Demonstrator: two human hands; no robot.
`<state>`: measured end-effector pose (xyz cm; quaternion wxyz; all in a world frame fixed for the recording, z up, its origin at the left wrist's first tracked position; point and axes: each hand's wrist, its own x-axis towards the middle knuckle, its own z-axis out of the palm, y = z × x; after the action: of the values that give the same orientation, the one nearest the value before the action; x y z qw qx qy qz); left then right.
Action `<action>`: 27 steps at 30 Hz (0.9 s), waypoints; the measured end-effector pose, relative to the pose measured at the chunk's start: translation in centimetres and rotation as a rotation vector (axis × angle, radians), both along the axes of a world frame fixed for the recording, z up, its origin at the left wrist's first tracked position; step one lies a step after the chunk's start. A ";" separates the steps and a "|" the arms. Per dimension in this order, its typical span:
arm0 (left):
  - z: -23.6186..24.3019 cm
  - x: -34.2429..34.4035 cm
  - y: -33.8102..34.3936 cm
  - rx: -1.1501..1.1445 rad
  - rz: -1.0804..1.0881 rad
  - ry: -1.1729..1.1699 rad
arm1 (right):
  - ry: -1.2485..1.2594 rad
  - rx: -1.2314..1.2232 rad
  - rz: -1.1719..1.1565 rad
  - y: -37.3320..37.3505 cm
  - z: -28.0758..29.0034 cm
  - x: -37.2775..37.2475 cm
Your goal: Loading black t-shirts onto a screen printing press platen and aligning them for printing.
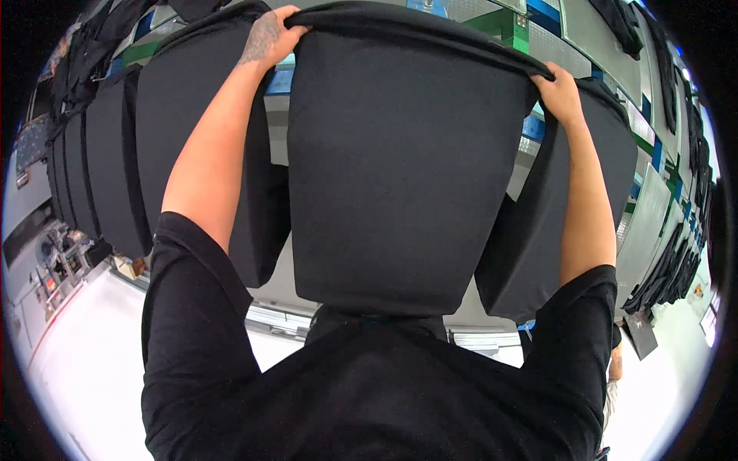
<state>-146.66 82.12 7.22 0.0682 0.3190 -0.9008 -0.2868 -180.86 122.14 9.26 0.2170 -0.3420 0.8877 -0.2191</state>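
Note:
Stretched over a flat, tapering board in front of me is a black garment [403, 169], its near end close to my body. At the far left corner, my left hand [273, 38] is closed, pinching the garment's gathered edge between thumb and fingers. My right hand [559, 91] grips the same edge at the far right corner. Between the hands the cloth forms a bunched roll and sags slightly. The board beneath is hidden by the fabric.
More boards covered in black cloth flank this one, at left [200, 138] and at right [538, 230]. Behind them are metal plates with blue and green brackets [515, 31]. Black garments hang at far right [661, 265]. Part of another person [615, 361] shows at lower right.

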 end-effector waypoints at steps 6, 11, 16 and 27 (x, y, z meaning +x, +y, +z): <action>-3.2 -4.5 -0.3 0.313 0.341 -0.014 | -0.089 -0.176 -0.246 -1.5 -7.2 -4.6; -8.3 -4.7 -2.4 0.563 0.514 0.185 | -0.342 -0.087 -0.420 -3.3 -9.7 -5.7; -7.5 -4.6 -0.7 0.688 0.598 0.254 | -0.401 -0.279 -0.546 -2.7 -9.2 -4.0; -1.1 -1.1 19.9 -0.397 -0.488 0.056 | 0.560 -0.090 0.334 -2.7 -1.8 19.0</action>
<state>-147.77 102.00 6.16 0.0832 0.0659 -0.9868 -0.1220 -161.86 119.48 7.49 -0.0180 -0.5391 0.8339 -0.1167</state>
